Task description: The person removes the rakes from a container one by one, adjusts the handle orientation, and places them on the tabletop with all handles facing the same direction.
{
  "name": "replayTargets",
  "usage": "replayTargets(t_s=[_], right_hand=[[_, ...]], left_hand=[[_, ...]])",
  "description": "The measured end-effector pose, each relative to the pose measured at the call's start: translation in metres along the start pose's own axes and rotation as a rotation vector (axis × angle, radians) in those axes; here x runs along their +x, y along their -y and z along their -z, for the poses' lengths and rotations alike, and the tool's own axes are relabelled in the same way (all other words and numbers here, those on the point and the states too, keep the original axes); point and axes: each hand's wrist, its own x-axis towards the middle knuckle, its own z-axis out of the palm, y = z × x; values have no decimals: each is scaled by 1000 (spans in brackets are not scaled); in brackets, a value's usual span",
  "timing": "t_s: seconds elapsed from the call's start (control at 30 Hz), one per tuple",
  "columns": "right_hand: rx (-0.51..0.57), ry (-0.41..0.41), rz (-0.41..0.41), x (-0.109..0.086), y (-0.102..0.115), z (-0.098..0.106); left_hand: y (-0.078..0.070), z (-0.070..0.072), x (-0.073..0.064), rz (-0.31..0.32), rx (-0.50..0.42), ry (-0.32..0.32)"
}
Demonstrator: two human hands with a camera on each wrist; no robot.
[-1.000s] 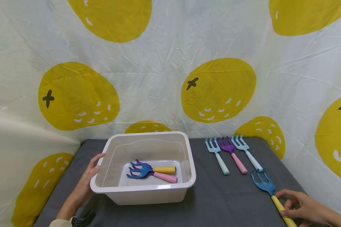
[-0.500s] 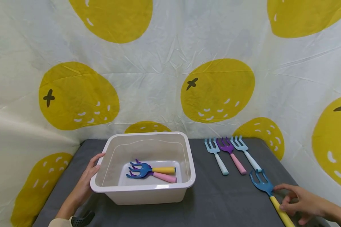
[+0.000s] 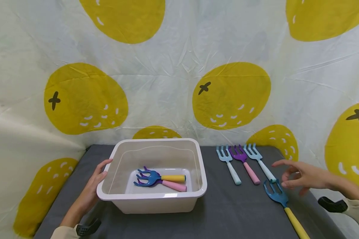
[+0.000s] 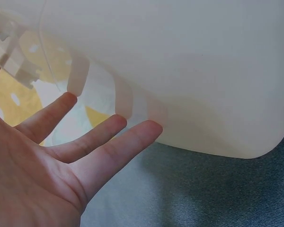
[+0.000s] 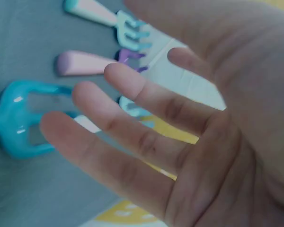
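On the left side of a white plastic basin (image 3: pixel 154 203), my left hand (image 3: pixel 91 189) touches the rim; in the left wrist view its fairly straight fingers (image 4: pixel 113 156) press on the outer wall. A blue hand fork with a yellow handle (image 3: pixel 294 219) lies on the dark cloth at the right. My right hand (image 3: pixel 308 176) hovers near its tines, fingers loosely bent and holding nothing. Just left of that hand lies a pale blue hand fork (image 3: pixel 264 167). Beside it are a purple fork with a pink handle (image 3: pixel 249 169) and another pale blue fork (image 3: pixel 231 169).
Inside the basin, a blue fork with a yellow handle (image 3: pixel 172 178) lies over a purple fork with a pink handle (image 3: pixel 175 186). Dark grey cloth (image 3: pixel 227 212) covers the table. A white curtain with yellow fruit prints (image 3: pixel 161 99) hangs behind.
My right hand has let go of the yellow handle and moved up and away, toward the tines and the pale blue fork. The left hand stays on the basin.
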Motion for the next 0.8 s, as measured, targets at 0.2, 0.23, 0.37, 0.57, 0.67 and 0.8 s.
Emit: replayTargets(t_s=[0.2, 0.23, 0.37, 0.57, 0.67, 0.8], right_hand=[[-57, 21, 36, 31, 38, 16], [-76, 21, 48, 37, 45, 18], [-141, 35, 94, 60, 71, 22], [-174, 55, 95, 94, 112, 25], [-194, 71, 76, 113, 132, 26], [-210, 110, 84, 139, 158, 26]], left_hand=[[0, 0, 1, -15, -12, -6], [0, 0, 1, -18, -15, -8], [1, -1, 1, -12, -21, -11], [1, -2, 0, 9, -14, -17], [1, -2, 0, 7, -12, -18], [2, -2, 0, 0, -10, -15]])
